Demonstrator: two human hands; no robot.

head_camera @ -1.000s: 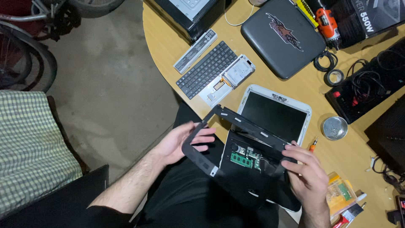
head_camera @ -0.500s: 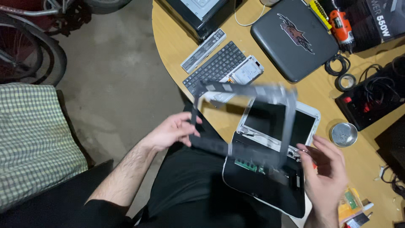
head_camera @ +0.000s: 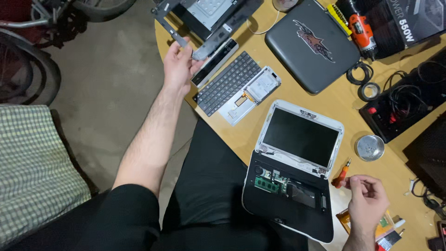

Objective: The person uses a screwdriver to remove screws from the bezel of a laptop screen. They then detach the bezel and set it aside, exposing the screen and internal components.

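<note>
Bare concrete floor fills the left of the frame, with a checked cushion [head_camera: 32,181] at the lower left and bicycle wheels [head_camera: 28,60] at the upper left; a round wooden table [head_camera: 344,109] curves across the right.

Nearest, at the lower right, the right hand [head_camera: 367,204] rests on the table edge with its fingers loosely curled, holding nothing that can be seen. Its fingertips lie just beside a small orange-handled screwdriver [head_camera: 341,174], kept within reach beside the work. Just left of it, at lower centre, a small laptop [head_camera: 292,167] lies opened up, overhanging the table edge above the lap: its screen is dark in a pale surround, and the base has no keyboard, so a green circuit board [head_camera: 268,184] shows. A round metal tin [head_camera: 370,148] sits to the right of the screen.

Further up, at centre, the removed keyboard [head_camera: 226,83] lies beside a silver tray with a hard drive [head_camera: 253,93], laid out apart from the machine.

At the upper left of the table the left hand [head_camera: 179,65] reaches out, fingers pinched on the black plastic bezel frame [head_camera: 204,28], holding it by its edge over other dark parts stacked there. Farther right lie a closed grey laptop [head_camera: 312,44], an orange power screwdriver [head_camera: 361,30] and coiled black cables [head_camera: 360,74].
</note>
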